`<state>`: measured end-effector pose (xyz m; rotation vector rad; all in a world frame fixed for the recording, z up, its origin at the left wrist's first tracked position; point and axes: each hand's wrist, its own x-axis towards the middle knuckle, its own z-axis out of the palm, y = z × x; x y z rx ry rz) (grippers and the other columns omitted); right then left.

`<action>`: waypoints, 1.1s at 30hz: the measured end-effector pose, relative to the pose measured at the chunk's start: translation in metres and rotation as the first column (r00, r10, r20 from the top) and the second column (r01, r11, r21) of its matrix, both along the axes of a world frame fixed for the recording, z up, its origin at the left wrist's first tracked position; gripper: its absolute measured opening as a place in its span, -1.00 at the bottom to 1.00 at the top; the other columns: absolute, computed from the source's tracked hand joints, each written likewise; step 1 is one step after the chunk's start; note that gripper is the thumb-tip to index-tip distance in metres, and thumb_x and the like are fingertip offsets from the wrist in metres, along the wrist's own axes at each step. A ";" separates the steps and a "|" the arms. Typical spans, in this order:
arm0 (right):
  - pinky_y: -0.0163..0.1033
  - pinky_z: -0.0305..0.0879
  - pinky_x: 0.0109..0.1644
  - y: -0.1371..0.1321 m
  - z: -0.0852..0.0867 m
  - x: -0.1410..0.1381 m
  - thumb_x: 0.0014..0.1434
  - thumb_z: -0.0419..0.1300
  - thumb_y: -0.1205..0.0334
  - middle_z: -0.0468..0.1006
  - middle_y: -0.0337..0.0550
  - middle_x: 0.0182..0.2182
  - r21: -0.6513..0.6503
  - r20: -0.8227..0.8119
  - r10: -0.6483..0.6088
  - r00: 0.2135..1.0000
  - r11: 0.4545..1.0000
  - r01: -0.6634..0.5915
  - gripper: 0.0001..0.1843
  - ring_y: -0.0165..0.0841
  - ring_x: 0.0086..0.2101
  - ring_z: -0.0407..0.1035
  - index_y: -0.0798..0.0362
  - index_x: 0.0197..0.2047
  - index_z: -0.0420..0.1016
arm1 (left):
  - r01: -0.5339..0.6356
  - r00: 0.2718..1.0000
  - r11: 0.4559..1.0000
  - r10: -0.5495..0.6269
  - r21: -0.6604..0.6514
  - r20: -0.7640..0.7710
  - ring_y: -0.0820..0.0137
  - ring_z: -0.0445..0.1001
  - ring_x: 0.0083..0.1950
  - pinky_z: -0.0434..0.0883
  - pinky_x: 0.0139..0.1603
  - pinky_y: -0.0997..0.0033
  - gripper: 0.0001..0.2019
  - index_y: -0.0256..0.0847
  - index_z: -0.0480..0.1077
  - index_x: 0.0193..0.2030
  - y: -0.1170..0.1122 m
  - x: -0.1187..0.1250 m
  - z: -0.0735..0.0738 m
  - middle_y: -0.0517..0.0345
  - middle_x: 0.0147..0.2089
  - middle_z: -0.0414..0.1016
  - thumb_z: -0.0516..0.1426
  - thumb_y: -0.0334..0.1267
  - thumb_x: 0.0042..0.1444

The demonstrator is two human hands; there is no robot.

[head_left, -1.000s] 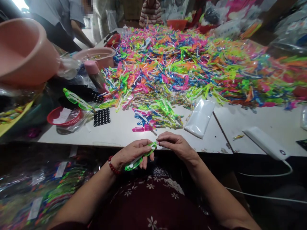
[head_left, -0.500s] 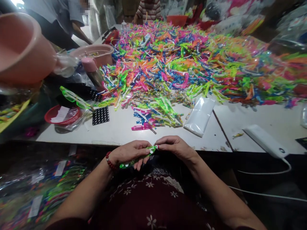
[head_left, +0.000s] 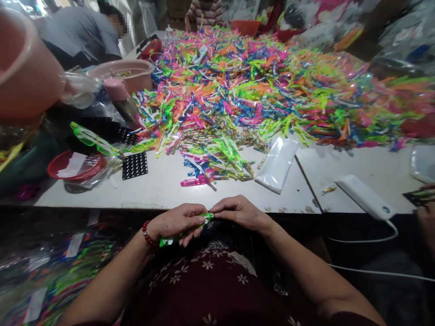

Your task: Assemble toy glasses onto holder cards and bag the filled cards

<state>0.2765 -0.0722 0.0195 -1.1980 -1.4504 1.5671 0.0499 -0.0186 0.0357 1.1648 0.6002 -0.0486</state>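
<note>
Head-worn view, forward and down

Glossy plastic on a matt counter

Bright plastic strips (head_left: 258,86) shine; the white counter (head_left: 170,185) looks smooth and matt, the pink basin (head_left: 23,68) glossy plastic.

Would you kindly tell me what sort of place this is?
Probably a small assembly or packing workshop: a huge pile of bright plastic pieces covers much of the white table, another person sits at it, and the left hand and right hand hold a green piece.
</note>
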 end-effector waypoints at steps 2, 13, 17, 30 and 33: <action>-0.15 0.41 0.01 0.007 -0.002 0.002 0.12 0.33 0.07 0.67 -0.17 -0.23 0.070 0.024 -0.026 0.999 0.997 0.024 -0.75 -0.31 -0.19 0.53 -0.01 -0.17 0.67 | -0.033 0.999 0.999 0.033 -0.006 0.013 0.49 0.38 -0.61 0.28 -0.63 0.59 -0.61 -0.23 0.29 -0.19 0.007 -0.001 -0.005 0.16 -0.42 0.43 0.16 0.10 0.19; -0.03 0.22 0.09 0.136 -0.028 0.154 0.29 0.04 0.24 0.56 0.15 -0.08 0.570 0.787 -0.604 0.122 0.789 0.231 -0.69 -0.11 -0.03 0.36 0.15 -0.08 0.58 | -0.130 0.951 0.362 0.309 0.923 0.013 0.34 0.38 -0.30 0.35 -0.22 0.38 -0.79 -0.23 0.38 -0.36 0.108 0.036 -0.004 0.12 -0.36 0.40 0.08 -0.17 0.24; -0.02 0.22 -0.06 0.162 -0.037 0.168 0.26 0.10 0.21 0.48 0.26 -0.11 0.517 0.845 -0.534 0.032 0.830 0.207 -0.72 0.00 -0.05 0.32 0.21 -0.16 0.57 | -0.188 0.872 0.140 0.480 0.972 0.099 0.31 0.41 -0.06 0.34 0.03 0.36 -0.89 -0.20 0.45 -0.19 0.129 0.049 -0.012 0.07 -0.15 0.46 0.10 -0.28 0.25; -0.03 0.34 0.03 0.097 -0.022 0.083 0.32 -0.08 0.20 0.51 0.09 -0.01 0.686 0.531 -0.746 0.403 0.657 0.312 -0.54 -0.12 -0.06 0.43 0.04 0.24 0.29 | -0.299 0.312 0.130 0.950 0.945 -0.032 0.20 0.40 -0.15 0.29 -0.08 0.31 -0.91 -0.25 0.33 -0.43 0.229 -0.031 -0.043 0.04 -0.37 0.36 0.16 -0.39 0.07; 0.04 0.36 0.08 0.061 -0.020 0.044 0.32 -0.05 0.16 0.53 0.03 0.00 0.654 0.421 -0.658 0.624 0.697 0.293 -0.53 -0.12 -0.05 0.45 -0.05 0.26 0.30 | -0.417 0.323 0.162 0.946 0.894 -0.020 0.28 0.37 -0.30 0.28 -0.22 0.38 -0.80 -0.22 0.25 -0.53 0.231 -0.040 -0.042 0.17 -0.53 0.24 0.16 -0.33 0.07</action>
